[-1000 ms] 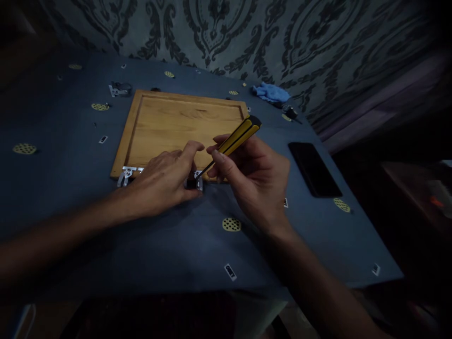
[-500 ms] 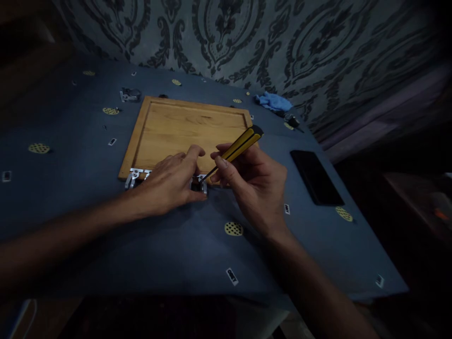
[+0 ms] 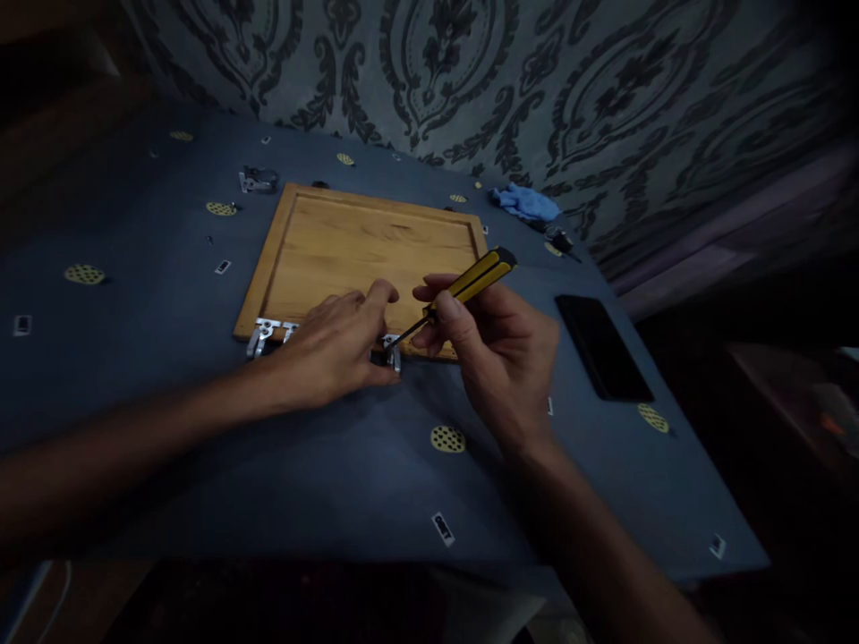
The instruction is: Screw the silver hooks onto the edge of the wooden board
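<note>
My right hand (image 3: 503, 358) is closed around a yellow-and-black screwdriver (image 3: 480, 277), held at a slant with its thin shaft pointing down and left. The tip meets or nearly meets a metal hinge (image 3: 394, 360) on the near edge of a framed wooden panel (image 3: 355, 246). My left hand (image 3: 335, 344) lies over that same edge, thumb in front and fingers above the wood, gripping about the hinge and hiding most of it. Left of the hand, a second metal hinge (image 3: 260, 338) shows at the panel's near left corner.
A loose hinge (image 3: 259, 180) lies behind the panel's left side, with a small screw (image 3: 209, 240) nearer. To the right are a black phone (image 3: 602, 349), a blue cloth (image 3: 527, 203) and a small dark object (image 3: 558, 238). A patterned wall (image 3: 456, 80) rises behind the blue-covered table (image 3: 322, 492).
The view has shifted slightly, so the scene sits a little further right. My right hand has drawn slightly right, and more of the screwdriver's shaft shows. My left hand keeps its place.
</note>
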Demonstrator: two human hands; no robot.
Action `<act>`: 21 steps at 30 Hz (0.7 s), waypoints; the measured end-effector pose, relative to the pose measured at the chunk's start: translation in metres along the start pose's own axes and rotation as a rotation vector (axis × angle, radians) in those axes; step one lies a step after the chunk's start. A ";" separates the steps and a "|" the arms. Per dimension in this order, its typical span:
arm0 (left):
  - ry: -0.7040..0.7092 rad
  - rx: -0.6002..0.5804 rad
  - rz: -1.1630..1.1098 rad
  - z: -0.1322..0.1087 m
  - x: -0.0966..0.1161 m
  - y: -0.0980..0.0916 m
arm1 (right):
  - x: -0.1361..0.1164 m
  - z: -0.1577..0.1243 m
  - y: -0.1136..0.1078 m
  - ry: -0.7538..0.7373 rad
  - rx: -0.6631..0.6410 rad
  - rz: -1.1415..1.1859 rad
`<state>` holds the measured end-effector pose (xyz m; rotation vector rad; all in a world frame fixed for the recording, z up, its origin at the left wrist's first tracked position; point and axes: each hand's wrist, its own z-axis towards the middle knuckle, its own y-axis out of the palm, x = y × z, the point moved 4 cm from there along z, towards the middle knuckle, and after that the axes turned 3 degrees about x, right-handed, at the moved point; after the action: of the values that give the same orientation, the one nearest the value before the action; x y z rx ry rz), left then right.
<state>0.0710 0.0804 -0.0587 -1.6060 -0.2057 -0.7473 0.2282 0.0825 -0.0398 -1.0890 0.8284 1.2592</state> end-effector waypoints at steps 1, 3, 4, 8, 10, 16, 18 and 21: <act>-0.004 -0.002 0.002 0.000 0.001 0.000 | -0.001 0.001 0.000 -0.002 -0.001 -0.008; -0.013 -0.006 0.010 0.000 0.002 -0.001 | -0.001 0.003 0.001 -0.007 0.004 -0.010; -0.015 -0.006 0.014 0.001 0.003 -0.001 | -0.001 0.004 0.002 -0.006 0.010 -0.004; -0.020 -0.017 0.037 0.001 0.003 0.000 | 0.002 0.008 0.002 0.004 0.002 0.045; -0.017 -0.017 0.040 0.001 0.001 0.000 | 0.002 0.009 0.001 0.003 -0.018 0.067; -0.007 -0.023 0.064 0.003 0.002 0.001 | 0.000 0.008 0.000 0.010 -0.116 0.065; -0.015 -0.039 0.069 0.003 0.003 0.000 | -0.002 0.007 -0.002 -0.030 -0.071 0.052; -0.007 -0.037 0.061 0.003 0.003 0.000 | -0.004 0.008 -0.011 -0.121 0.088 0.005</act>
<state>0.0745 0.0819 -0.0565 -1.6429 -0.1476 -0.7022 0.2374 0.0897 -0.0318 -0.9314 0.7873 1.2683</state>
